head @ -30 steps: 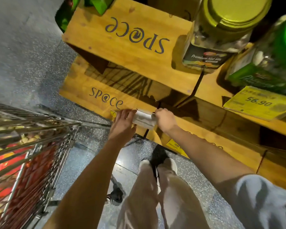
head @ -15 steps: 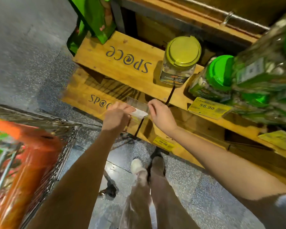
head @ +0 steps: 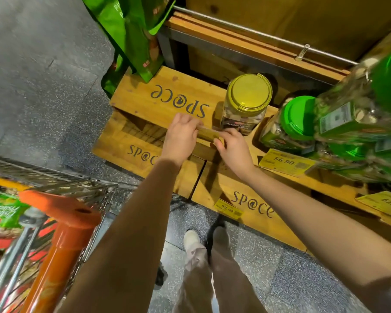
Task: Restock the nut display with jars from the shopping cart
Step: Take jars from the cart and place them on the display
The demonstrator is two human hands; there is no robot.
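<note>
Jars of nuts stand on the upper step of the wooden display (head: 142, 96). The yellow-lidded jar (head: 246, 102) is upright and sharp, with its label partly readable. The green-lidded jar (head: 296, 123) just to its right leans and is partly covered by a large blurred jar (head: 359, 109), which fills the right side of the view and is cut off by the edge. How many more jars sit behind that blur cannot be told.

The shopping cart (head: 61, 188) at lower left is also cut off by the frame. Its orange handle (head: 61, 224) hides much of the load. Only a green packet (head: 5, 213) and some red packaging show through the wire, so whether jars lie inside cannot be told. Green bags (head: 140, 30) hang at the top, cut off above. Yellow price tags (head: 284, 161) sit on the step fronts, and the one at far right is smeared.

Both hands meet at the front edge of the upper step, just in front of the yellow-lidded jar, on a small clear strip (head: 209, 133). It is see-through, and what exactly it is is hard to make out. The left hand (head: 181, 136) has its fingers curled down and pressed together over the strip's left end, with the thumb hidden beneath. The right hand (head: 233, 147) pinches the right end between thumb and bent forefinger, and its other fingers are tucked out of sight. Its knuckles lie close to the jar's base; whether they touch it cannot be told.
</note>
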